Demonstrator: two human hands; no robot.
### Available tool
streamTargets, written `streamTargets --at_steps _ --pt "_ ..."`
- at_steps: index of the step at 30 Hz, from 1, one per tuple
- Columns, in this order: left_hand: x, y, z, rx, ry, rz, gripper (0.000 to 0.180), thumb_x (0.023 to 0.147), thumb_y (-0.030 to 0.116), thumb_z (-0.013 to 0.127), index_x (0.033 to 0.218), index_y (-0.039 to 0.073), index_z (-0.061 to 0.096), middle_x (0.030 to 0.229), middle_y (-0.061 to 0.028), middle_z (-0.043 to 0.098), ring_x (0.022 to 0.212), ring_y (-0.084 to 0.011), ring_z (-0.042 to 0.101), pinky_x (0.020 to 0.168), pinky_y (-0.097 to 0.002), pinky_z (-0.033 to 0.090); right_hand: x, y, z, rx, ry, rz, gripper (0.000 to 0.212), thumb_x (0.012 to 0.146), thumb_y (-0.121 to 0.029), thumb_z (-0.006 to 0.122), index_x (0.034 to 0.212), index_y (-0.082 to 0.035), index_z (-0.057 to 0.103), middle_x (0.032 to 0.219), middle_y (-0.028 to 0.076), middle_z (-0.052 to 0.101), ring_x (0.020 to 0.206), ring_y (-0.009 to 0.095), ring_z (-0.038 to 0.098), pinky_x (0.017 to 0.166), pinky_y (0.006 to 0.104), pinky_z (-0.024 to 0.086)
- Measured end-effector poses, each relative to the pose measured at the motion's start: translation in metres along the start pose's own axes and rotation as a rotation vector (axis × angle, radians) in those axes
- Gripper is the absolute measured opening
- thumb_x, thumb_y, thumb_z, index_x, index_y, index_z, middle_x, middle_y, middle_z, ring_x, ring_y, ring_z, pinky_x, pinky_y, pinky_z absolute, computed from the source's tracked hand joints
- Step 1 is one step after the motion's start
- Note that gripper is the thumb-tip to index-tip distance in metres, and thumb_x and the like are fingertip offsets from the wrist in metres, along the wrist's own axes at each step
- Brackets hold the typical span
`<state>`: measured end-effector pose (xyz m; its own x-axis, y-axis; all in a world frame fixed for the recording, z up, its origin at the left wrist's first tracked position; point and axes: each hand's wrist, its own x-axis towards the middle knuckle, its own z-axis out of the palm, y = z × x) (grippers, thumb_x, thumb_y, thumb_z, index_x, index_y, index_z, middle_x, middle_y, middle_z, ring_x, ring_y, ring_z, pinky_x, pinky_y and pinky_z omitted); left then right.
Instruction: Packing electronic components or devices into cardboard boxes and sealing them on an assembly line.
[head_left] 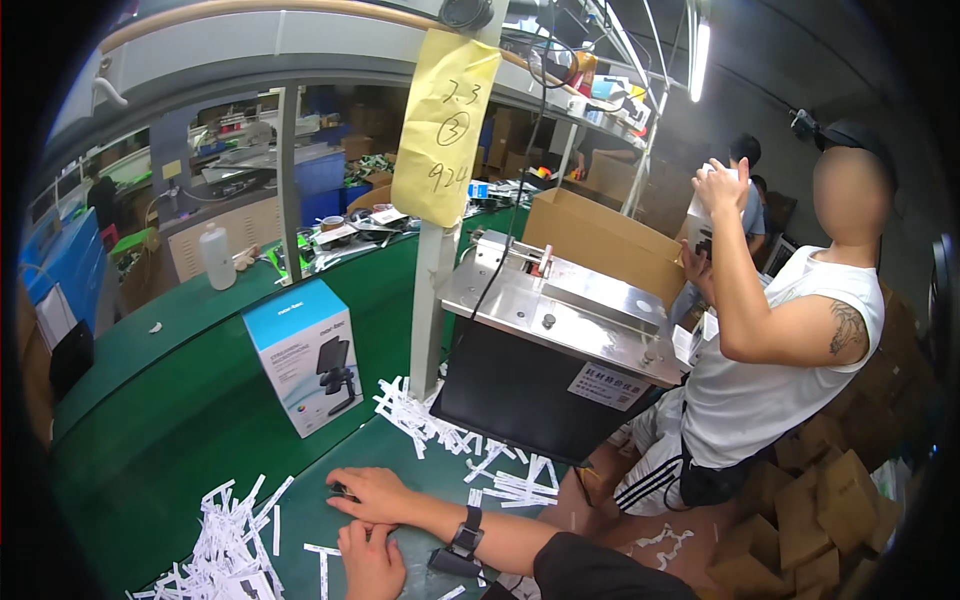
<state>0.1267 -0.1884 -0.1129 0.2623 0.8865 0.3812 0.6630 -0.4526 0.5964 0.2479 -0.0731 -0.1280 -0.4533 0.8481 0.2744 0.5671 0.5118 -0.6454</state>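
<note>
My right hand [372, 493] reaches in from the lower right, a dark strap round its wrist. Its thumb and fingers pinch a small dark object [345, 491], too small to name, low over the green table [330, 460]. Just below, my left hand [371, 562] has curled fingers close against my right wrist. Whatever it may hold is hidden. Loose white printed paper strips [225, 540] lie heaped to the left of my hands, and more strips [430, 425] lie beyond them. An upright blue-and-white box [305, 355], with a microphone pictured on it, stands past my hands.
A metal-topped black machine [560, 350] stands beyond, right of a pale post [432, 300] bearing a yellow paper. Behind it is an open cardboard box [600, 235]. At right, a co-worker [790, 320] lifts a white box. Cartons [820, 510] are piled on the floor; a plastic bottle [216, 257] stands far left.
</note>
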Motion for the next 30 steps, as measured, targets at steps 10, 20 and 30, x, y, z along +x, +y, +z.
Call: streamTargets --at_steps 10,20,30 --pt "0.0 0.002 0.003 -0.019 0.013 0.032 0.025 0.086 0.006 0.061 0.11 0.008 0.067 0.105 -0.0209 0.057 0.1 -0.0436 0.052 0.09 -0.0532 0.043 -0.005 0.002 -0.005 -0.049 -0.036 0.044 0.035 0.096 -0.042 0.063 0.113 -0.011 0.064 0.104 0.012 0.071 0.093 0.035 0.069 0.076 0.0462 0.054" --pt "-0.003 -0.01 0.013 -0.038 0.059 0.049 0.029 0.084 0.005 0.061 0.111 0.009 0.068 0.108 -0.022 0.058 0.101 -0.0443 0.053 0.09 -0.0531 0.044 0.001 0.005 0.0 -0.046 -0.046 -0.008 0.043 0.096 -0.05 0.062 0.116 -0.012 0.067 0.108 0.012 0.071 0.098 0.033 0.069 0.083 0.0417 0.056" --pt "-0.005 0.036 -0.024 -0.191 -0.062 -0.228 0.023 0.091 0.012 0.061 0.112 0.009 0.069 0.117 -0.0216 0.065 0.106 -0.0438 0.061 0.089 -0.0523 0.05 -0.016 -0.008 -0.013 -0.216 -0.07 -0.037 0.044 0.091 -0.054 0.065 0.109 -0.015 0.072 0.103 0.011 0.072 0.095 0.035 0.07 0.08 0.0442 0.056"
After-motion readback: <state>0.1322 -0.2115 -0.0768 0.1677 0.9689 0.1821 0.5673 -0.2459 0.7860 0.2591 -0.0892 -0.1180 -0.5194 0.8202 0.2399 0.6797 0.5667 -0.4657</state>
